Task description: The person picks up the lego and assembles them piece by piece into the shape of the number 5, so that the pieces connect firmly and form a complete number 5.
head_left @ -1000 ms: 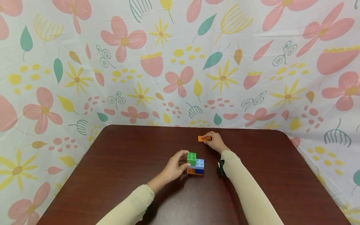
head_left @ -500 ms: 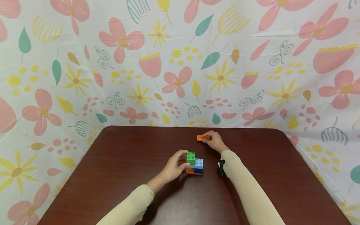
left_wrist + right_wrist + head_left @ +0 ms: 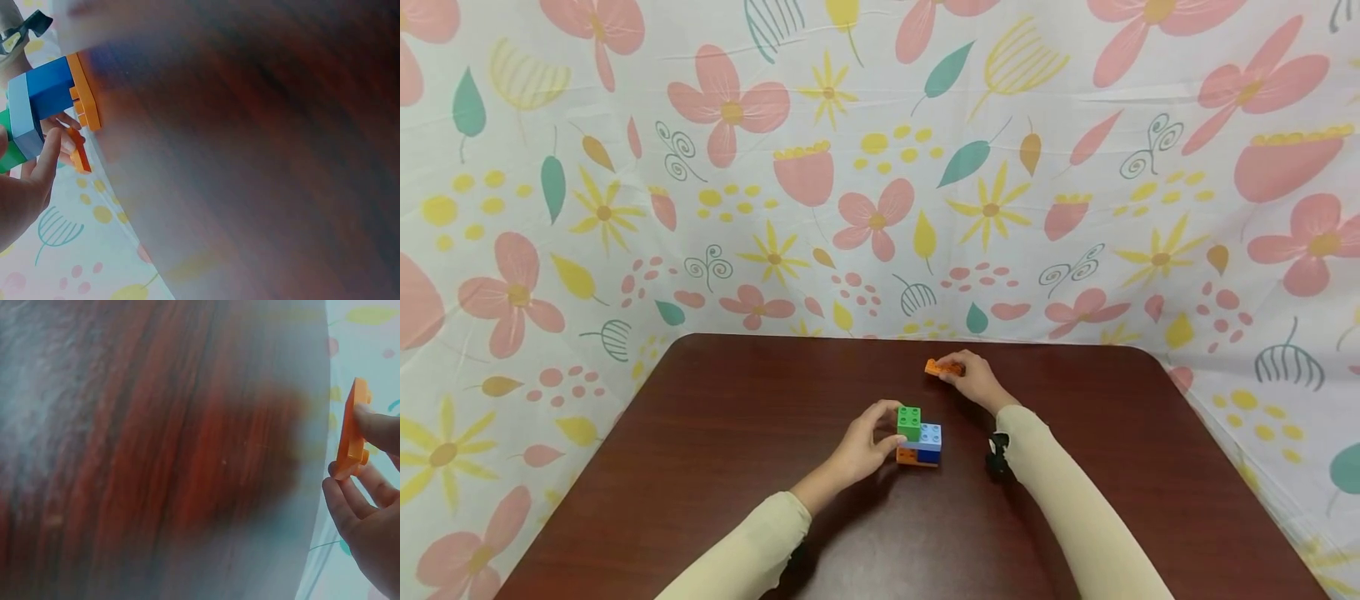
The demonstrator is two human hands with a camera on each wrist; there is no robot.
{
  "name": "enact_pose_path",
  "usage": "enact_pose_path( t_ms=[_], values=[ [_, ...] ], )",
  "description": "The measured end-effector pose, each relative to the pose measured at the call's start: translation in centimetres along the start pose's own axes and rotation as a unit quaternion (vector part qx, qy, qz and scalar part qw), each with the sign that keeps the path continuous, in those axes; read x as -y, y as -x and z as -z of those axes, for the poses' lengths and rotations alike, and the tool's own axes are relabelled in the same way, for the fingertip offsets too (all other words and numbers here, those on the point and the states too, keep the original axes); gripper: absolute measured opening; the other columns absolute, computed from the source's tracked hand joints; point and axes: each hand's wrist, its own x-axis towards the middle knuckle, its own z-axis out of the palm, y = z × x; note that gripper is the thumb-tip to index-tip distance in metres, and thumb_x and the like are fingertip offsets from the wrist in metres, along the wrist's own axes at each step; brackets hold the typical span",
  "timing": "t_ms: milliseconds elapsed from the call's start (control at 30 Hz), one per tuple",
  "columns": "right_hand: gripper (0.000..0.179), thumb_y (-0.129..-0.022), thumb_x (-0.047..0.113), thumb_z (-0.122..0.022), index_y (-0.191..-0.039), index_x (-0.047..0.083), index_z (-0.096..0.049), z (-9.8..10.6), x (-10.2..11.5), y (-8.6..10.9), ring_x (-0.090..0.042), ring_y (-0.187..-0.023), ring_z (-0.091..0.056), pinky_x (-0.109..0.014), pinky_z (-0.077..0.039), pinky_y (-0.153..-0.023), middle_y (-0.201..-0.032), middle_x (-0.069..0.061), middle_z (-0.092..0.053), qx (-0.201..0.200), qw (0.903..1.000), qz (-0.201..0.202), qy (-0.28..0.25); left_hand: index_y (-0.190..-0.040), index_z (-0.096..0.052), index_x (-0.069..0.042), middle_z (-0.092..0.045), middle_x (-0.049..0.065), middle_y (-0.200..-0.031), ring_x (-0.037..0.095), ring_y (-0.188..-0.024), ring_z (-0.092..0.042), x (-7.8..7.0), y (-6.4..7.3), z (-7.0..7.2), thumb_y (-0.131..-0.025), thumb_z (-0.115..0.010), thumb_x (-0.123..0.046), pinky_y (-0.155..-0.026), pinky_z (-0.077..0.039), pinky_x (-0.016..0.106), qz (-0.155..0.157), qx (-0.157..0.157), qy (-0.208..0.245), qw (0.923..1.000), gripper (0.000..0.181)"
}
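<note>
A small stack of toy building bricks stands near the middle of the table in the head view. Its green brick (image 3: pixel 909 423) is on top, over the left part of a light blue brick (image 3: pixel 931 434). Beneath lie a dark blue brick (image 3: pixel 929 456) and a flat orange plate (image 3: pixel 85 94) with bare studs at one end. My left hand (image 3: pixel 860 443) grips the stack from the left, thumb and fingers at the green brick. Farther back, my right hand (image 3: pixel 976 379) pinches a thin orange brick (image 3: pixel 353 422) between thumb and fingers; its studs show in the right wrist view.
The dark brown wooden table (image 3: pixel 760 400) has rounded far corners. Right behind its far edge hangs a white cloth (image 3: pixel 880 275) printed with flowers and leaves. A black wrist device (image 3: pixel 998 457) sits at the right cuff.
My right forearm and wrist have shifted slightly to the right, while the right hand keeps its pinch on the thin orange brick. The left hand and the stack stay in place.
</note>
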Motion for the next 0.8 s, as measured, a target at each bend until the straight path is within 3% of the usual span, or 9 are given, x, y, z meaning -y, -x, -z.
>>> enact_pose_path(
  t_ms=[367,600,800],
  values=[
    [0.025,-0.091,0.009,-0.066,-0.116,0.005,-0.066,1.0,1.4,1.3,-0.031,-0.107,-0.054,-0.048,-0.045,-0.097,-0.117,-0.015,-0.057,0.007,0.9998,0.015,-0.012,-0.126,-0.051,-0.006,-0.059,0.016,-0.112,0.032,-0.104,-0.060,-0.1,0.3,0.3,-0.091,-0.063,-0.001,-0.090,-0.050,0.045,0.000,0.010,0.000,0.9999,0.037],
    [0.024,-0.091,0.009,-0.066,-0.115,0.005,-0.067,1.4,1.9,1.7,-0.031,-0.104,-0.056,-0.049,-0.047,-0.094,-0.114,-0.015,-0.057,-0.002,0.9980,0.060,-0.019,-0.128,-0.050,-0.004,-0.059,0.017,-0.113,0.036,-0.104,-0.060,0.0,0.4,0.2,-0.090,-0.063,0.002,-0.090,-0.049,0.049,-0.005,0.003,0.020,0.9998,0.040],
    [0.024,-0.091,0.011,-0.066,-0.114,0.006,-0.067,1.8,2.4,2.0,-0.028,-0.101,-0.057,-0.046,-0.049,-0.089,-0.112,-0.013,-0.058,-0.008,0.9966,0.080,-0.013,-0.126,-0.051,-0.005,-0.058,0.016,-0.112,0.032,-0.105,-0.060,0.0,0.3,0.3,-0.090,-0.063,0.001,-0.091,-0.049,0.045,-0.003,0.007,0.002,1.0000,0.038]
  ],
)
